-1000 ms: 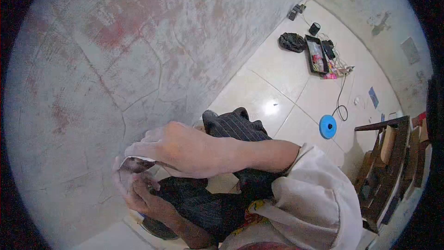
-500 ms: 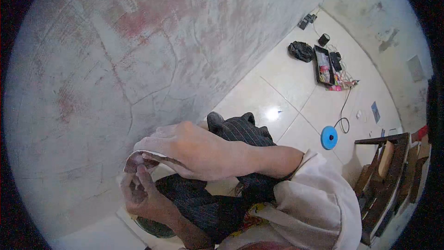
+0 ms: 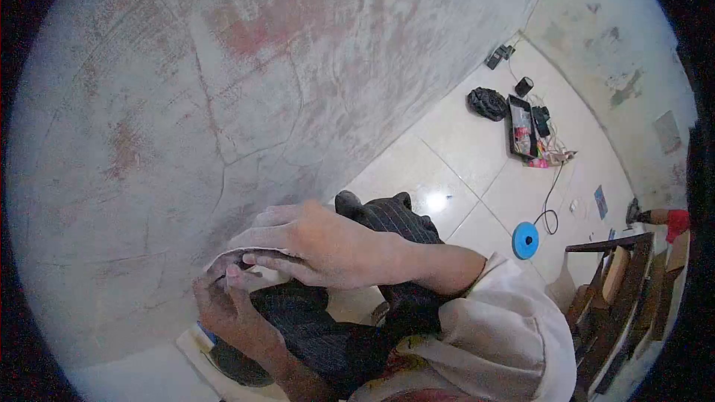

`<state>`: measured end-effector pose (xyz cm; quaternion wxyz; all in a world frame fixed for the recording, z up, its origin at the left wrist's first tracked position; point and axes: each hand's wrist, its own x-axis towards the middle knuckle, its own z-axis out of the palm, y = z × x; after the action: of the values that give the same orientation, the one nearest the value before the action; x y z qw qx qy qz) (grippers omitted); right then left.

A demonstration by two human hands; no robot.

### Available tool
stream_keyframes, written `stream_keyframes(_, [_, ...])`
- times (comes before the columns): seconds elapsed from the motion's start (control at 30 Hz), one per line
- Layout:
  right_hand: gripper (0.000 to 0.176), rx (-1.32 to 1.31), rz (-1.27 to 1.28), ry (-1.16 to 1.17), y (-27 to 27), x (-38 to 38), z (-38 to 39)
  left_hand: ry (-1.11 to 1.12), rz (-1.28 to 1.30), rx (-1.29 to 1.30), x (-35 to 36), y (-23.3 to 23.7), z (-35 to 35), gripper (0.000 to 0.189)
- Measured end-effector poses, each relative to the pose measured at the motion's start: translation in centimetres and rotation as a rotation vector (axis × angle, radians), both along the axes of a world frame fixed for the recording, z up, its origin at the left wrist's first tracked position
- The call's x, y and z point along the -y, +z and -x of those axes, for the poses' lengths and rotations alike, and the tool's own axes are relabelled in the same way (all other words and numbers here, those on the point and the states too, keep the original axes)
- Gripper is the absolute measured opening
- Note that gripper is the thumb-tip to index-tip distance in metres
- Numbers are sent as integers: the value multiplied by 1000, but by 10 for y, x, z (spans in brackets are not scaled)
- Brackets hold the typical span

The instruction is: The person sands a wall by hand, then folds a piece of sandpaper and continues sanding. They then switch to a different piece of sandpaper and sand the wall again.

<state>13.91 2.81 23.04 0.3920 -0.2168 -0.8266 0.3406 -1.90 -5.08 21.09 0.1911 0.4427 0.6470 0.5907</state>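
Note:
A thin bent sheet (image 3: 235,257), which looks like a piece of sandpaper with a pale edge and darker inner face, is held between my two hands. My right hand (image 3: 316,246) reaches in from the right, back upward, its dusty fingers closed over the sheet and its thumb inside the curve. Below it, my left hand (image 3: 232,309) grips the lower end, thumb bent up against the inner face. Much of the sheet is hidden by fingers. Behind the hands are dark pinstriped trousers (image 3: 298,309) on bent legs.
A rough grey wall (image 3: 149,141) with reddish patches rises beside the hands. On the tiled floor (image 3: 447,164) lie a black tray (image 3: 521,126), a black bag (image 3: 487,104), cables and a blue disc (image 3: 525,240). A dark wooden rack (image 3: 618,305) stands right; beyond it shows a person's limb (image 3: 655,216).
My fingers have closed further over the sheet, so less of its inner face shows. The view has shifted slightly, and more of the limb by the red cloth has appeared at the right.

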Motion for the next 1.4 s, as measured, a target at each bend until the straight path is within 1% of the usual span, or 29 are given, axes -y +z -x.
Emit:
stream_keyframes(0.17, [23,-77,98,54,-2,-2,-2,43,39,-27,-2,-2,1,13])
stream_keyframes(0.2, [23,-66,79,50,-4,-2,-3,39,20,-16,-3,5,-4,13])
stream_keyframes(0.27, [26,88,82,-28,-6,1,-5,-15,87,149,1,21,-13,11])
stream_keyframes(0.3, [26,96,60,-26,2,2,-6,-14,65,157,0,22,-14,11])
stream_keyframes(0.37, [29,30,319,22,21,6,-11,-53,84,137,2,20,-13,12])
stream_keyframes(0.4, [32,53,317,47,29,5,-13,-41,-55,158,-2,14,-16,13])
stream_keyframes(0.43, [32,61,297,48,27,5,-11,-40,-75,165,0,12,-14,13])
stream_keyframes(0.5, [34,9,260,12,15,4,-4,-79,-25,196,0,18,-14,14])
stream_keyframes(0.53, [36,50,155,6,13,1,-4,-81,-45,205,-1,18,-14,14])
stream_keyframes(0.57, [36,60,138,5,11,3,-5,-44,-38,153,-1,16,-14,14])
stream_keyframes(0.63, [38,218,193,0,13,5,-6,-8,-39,107,1,12,-12,15])
stream_keyframes(0.7, [39,273,176,1,20,7,-7,16,-8,-31,1,9,-7,16])
stream_keyframes(0.73, [40,326,170,8,25,8,-6,17,-11,-27,0,10,-10,16])
stream_keyframes(0.77, [41,377,164,18,26,9,-6,73,-19,42,1,11,-16,16])
stream_keyframes(0.8, [41,380,161,26,22,9,-6,132,-25,111,1,13,-19,15])
stream_keyframes(0.83, [44,400,128,-10,13,9,-4,147,-24,112,2,13,-16,15])
stream_keyframes(0.9, [46,416,85,-16,9,8,1,-15,-49,126,3,14,-6,14])
stream_keyframes(0.93, [48,416,101,15,13,8,0,12,-53,123,3,18,-8,14])
stream_keyframes(1.0, [49,420,108,70,14,8,3,37,7,217,5,29,-13,13])
stream_keyframes(1.03, [51,428,80,44,12,10,3,65,1,217,8,26,-10,13])
stream_keyframes(1.07, [52,435,48,18,12,10,4,61,-15,98,8,18,-5,11])
stream_keyframes(1.1, [52,437,34,46,14,11,3,59,-29,-21,5,10,-1,10])
stream_keyframes(1.13, [49,466,66,59,19,11,7,14,-86,42,3,4,5,9])
stream_keyframes(1.17, [47,494,110,39,21,12,7,48,-91,42,4,6,7,9])
stream_keyframes(1.23, [47,460,112,53,20,14,8,-45,-86,128,7,15,6,12])
stream_keyframes(1.27, [47,419,122,37,20,14,10,-6,-23,7,9,14,10,11])
stream_keyframes(1.3, [47,414,111,76,19,15,11,34,-26,-1,10,12,10,11])
stream_keyframes(1.37, [44,417,101,-40,15,18,12,35,-31,67,13,13,6,14])
stream_keyframes(1.4, [36,293,56,-66,10,18,15,16,-64,88,13,19,5,17])
